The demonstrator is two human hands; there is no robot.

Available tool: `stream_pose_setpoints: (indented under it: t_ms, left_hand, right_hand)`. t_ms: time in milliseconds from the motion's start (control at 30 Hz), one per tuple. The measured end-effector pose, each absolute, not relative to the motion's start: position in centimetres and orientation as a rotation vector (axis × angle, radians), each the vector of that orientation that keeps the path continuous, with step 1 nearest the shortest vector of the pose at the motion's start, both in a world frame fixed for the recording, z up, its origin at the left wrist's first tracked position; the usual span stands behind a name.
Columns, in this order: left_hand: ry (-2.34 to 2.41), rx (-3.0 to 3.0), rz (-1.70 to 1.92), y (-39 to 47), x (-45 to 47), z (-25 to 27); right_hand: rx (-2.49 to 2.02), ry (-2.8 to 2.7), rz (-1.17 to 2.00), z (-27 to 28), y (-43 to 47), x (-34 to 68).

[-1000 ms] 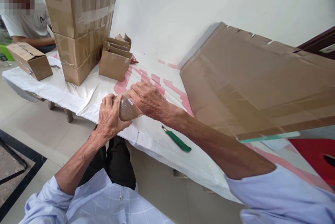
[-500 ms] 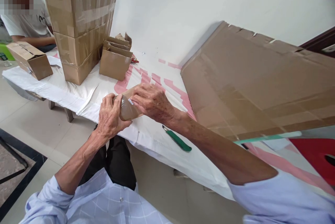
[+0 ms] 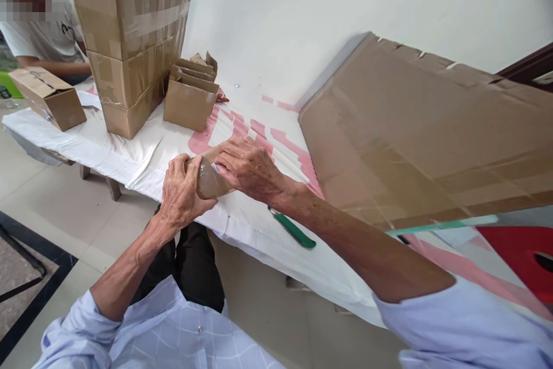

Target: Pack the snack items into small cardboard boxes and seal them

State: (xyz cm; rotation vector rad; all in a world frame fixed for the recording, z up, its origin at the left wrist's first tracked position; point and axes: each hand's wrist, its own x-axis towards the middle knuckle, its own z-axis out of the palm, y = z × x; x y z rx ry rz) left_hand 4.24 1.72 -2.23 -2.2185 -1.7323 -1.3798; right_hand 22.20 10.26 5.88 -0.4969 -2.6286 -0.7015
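Observation:
A shiny, tan, rounded roll of packing tape (image 3: 211,182) is held just above the table's near edge. My left hand (image 3: 180,187) is closed around its left end, thumb underneath and fingers over the top. Across its right side lies my right hand (image 3: 246,166), fingers bent and pinching at the surface. A small white-and-blue tab (image 3: 215,167) shows at those fingertips; most of it is hidden. Below my right forearm, a green utility knife (image 3: 294,229) rests on the white-covered table (image 3: 254,236), its tip near my wrist.
Taped cardboard boxes (image 3: 138,29) stand stacked at the left, beside flattened cartons (image 3: 190,101). A closed box (image 3: 49,98) sits further left, near a seated person (image 3: 52,46). A large cardboard sheet (image 3: 415,133) leans on the wall at the right. A red item (image 3: 518,259) lies beyond my right arm.
My right fingers have shifted slightly left over the roll, covering more of the small tab. My left hand keeps its hold, almost unmoved.

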Motion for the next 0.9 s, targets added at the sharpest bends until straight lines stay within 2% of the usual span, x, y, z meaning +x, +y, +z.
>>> stream_pose_setpoints:
  t_ms: [167,467,900]
  left_hand:
    - [-1.725,-2.227,-1.387,1.8,4.3,-2.4]
    - [-1.73,-2.221,-1.371,1.7,4.1,-2.3]
    - [-1.724,-2.238,-1.341,1.7,4.4,-2.0]
  right_hand:
    - [-0.521,-2.672,-0.631,6.3,10.2,22.3]
    - [-0.481,-2.561,-0.319,6.4,10.4,23.3]
    - [-0.558,-2.648,-0.399,6.2,9.8,23.1]
